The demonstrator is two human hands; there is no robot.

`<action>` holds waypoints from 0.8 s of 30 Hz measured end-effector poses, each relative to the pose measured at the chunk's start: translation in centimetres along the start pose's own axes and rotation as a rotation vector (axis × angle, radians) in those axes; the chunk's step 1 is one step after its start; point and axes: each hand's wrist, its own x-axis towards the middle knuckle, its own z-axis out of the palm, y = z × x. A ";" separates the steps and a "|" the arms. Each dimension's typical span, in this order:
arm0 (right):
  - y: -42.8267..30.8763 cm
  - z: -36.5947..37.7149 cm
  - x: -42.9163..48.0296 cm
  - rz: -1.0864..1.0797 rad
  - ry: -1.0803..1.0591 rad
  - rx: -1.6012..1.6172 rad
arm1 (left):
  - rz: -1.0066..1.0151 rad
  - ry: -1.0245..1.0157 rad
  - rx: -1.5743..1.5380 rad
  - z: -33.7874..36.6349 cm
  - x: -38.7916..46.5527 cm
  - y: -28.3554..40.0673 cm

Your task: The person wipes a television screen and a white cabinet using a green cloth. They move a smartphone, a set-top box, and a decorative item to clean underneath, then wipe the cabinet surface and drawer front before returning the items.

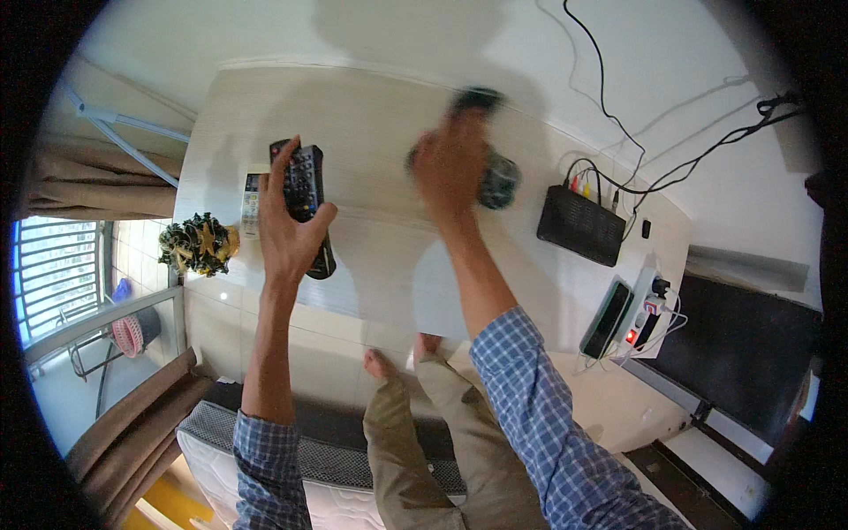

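Note:
My left hand (286,232) is around black remote controls (305,175), fingers along their left side and thumb on the right. They lie close together over the light wooden tabletop (371,165), and my palm hides part of them. Just left of my fingers is a white remote control (251,207) with a small display. Farther right, my right hand (454,165) is blurred by motion. A dark, greenish-black item (500,179) shows around it on several sides and seems held under the fingers; its exact kind is too blurred to tell.
A black set-top box (580,225) with cables (599,59) sits at the right. Beyond it are a phone (606,318), a power strip (646,318) and a small black object (646,228). At the left edge stands a decorative plant (199,244). Behind me is a mattress (331,500).

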 end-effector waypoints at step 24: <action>3.3 -18.5 -31.6 1.019 -0.592 1.293 | 0.316 0.022 0.552 6.6 -9.1 0.5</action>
